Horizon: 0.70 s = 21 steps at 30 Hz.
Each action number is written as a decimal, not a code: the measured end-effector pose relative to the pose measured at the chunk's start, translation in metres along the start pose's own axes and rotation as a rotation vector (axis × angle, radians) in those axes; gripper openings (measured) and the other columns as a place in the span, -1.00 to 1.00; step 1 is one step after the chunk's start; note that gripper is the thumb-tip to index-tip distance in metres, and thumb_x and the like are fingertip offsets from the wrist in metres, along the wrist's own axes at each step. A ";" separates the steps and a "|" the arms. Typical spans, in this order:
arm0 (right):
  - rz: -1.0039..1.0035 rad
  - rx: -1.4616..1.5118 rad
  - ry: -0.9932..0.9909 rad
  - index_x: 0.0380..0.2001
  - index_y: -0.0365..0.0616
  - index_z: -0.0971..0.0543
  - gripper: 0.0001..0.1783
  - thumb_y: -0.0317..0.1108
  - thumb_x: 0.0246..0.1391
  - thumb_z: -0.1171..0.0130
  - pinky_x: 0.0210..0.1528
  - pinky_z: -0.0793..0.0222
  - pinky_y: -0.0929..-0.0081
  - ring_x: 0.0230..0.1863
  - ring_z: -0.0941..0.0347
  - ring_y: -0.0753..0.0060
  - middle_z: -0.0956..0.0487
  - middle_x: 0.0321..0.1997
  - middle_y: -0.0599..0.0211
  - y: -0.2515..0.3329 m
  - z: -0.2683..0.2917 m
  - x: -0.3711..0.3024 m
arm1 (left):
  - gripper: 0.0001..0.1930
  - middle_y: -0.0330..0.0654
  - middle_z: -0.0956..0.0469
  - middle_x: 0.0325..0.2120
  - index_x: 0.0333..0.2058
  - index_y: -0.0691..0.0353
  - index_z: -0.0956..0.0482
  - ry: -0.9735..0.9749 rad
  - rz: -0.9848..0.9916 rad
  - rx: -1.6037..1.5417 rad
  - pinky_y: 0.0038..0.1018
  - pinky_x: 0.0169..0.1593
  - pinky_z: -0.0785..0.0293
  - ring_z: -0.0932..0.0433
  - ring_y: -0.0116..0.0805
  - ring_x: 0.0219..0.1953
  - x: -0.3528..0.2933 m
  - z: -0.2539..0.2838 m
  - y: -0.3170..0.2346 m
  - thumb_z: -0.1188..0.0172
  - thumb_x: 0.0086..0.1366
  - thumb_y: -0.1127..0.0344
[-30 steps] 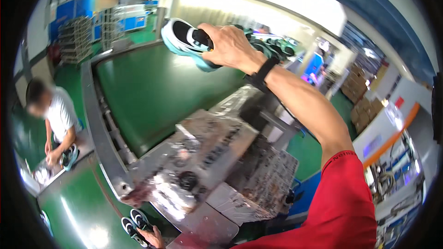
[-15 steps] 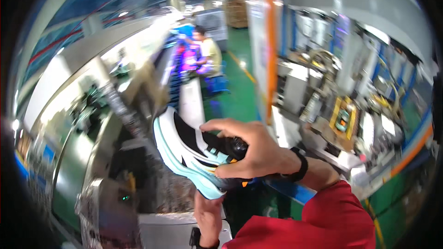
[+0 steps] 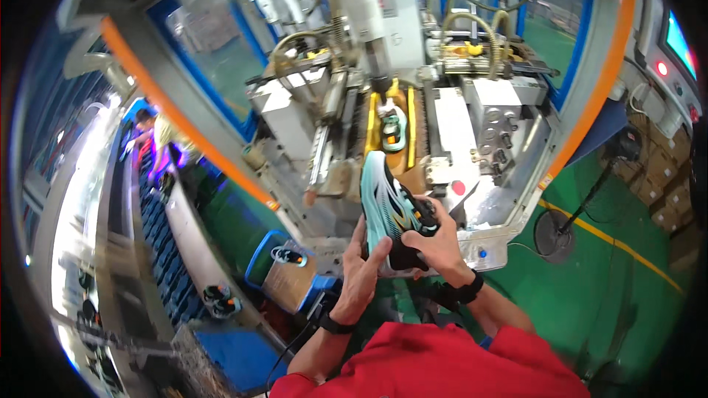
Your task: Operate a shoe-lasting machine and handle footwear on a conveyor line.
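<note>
A white, mint and black sports shoe (image 3: 377,195) is held up in front of me, toe pointing away and its mint sole turned to the left. My left hand (image 3: 360,274) is closed along the sole side near the heel, thumb against it. My right hand (image 3: 436,242) grips the upper by the collar and laces from the right. Beyond the toe, a second shoe (image 3: 394,131) of similar colours sits in the machine, between two yellow bars (image 3: 411,127) on a brown bed.
The machine's orange-edged frame (image 3: 590,81) surrounds the bed. Left are a blue-framed stool (image 3: 301,286) bearing a shoe (image 3: 288,256), a conveyor (image 3: 166,250), and another shoe (image 3: 221,301) at its edge. A co-worker (image 3: 168,140) sits farther back. A floor fan (image 3: 553,234) stands right.
My view has swung right, from the conveyor line to the machine. The held shoe now points away from me; my left hand, earlier mostly hidden beneath it, shows at its left side.
</note>
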State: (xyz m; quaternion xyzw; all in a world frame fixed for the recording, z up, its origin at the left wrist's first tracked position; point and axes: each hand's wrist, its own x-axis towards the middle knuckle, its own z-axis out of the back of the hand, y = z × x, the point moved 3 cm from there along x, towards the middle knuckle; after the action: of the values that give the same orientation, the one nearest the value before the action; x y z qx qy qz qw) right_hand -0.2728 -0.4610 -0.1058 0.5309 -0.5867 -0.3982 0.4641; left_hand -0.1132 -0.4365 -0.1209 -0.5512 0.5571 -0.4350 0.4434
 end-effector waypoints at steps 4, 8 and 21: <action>0.110 -0.105 -0.044 0.18 -0.31 -0.29 -0.22 -0.45 -0.16 -0.37 0.17 -0.30 0.45 0.06 -0.40 0.45 -0.48 0.05 0.23 0.008 0.063 0.004 | -0.26 -0.01 -0.42 0.10 0.29 0.42 -0.14 0.185 0.163 -0.021 -0.42 0.17 -0.37 -0.45 -0.31 0.08 0.036 -0.056 0.019 -0.26 0.26 0.19; 0.053 -0.164 -0.031 0.22 -0.07 -0.39 -0.33 -0.41 -0.02 -0.29 0.08 -0.38 0.44 0.02 -0.46 0.43 -0.54 0.04 0.28 0.042 0.128 0.001 | -0.39 -0.07 -0.49 -0.01 0.16 0.34 -0.29 0.404 0.351 -0.268 -0.29 0.01 -0.57 -0.57 -0.25 -0.03 0.056 -0.093 0.035 -0.24 0.26 0.11; 1.026 -2.056 -1.250 0.16 -0.07 -0.36 -0.46 -0.46 0.05 -0.08 0.36 -0.06 -0.05 0.34 -0.19 -0.10 -0.51 0.15 0.11 0.451 0.390 0.038 | -0.46 -0.11 -0.54 -0.12 0.16 0.33 -0.31 0.556 0.463 -0.416 -0.30 -0.05 -0.53 -0.56 -0.20 -0.10 0.036 -0.079 0.048 -0.07 0.37 0.04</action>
State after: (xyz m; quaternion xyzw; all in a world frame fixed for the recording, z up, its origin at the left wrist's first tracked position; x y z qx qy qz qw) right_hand -0.7648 -0.4546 0.2330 -0.6202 -0.2657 -0.6179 0.4037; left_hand -0.2010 -0.4721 -0.1500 -0.3506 0.8408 -0.3344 0.2414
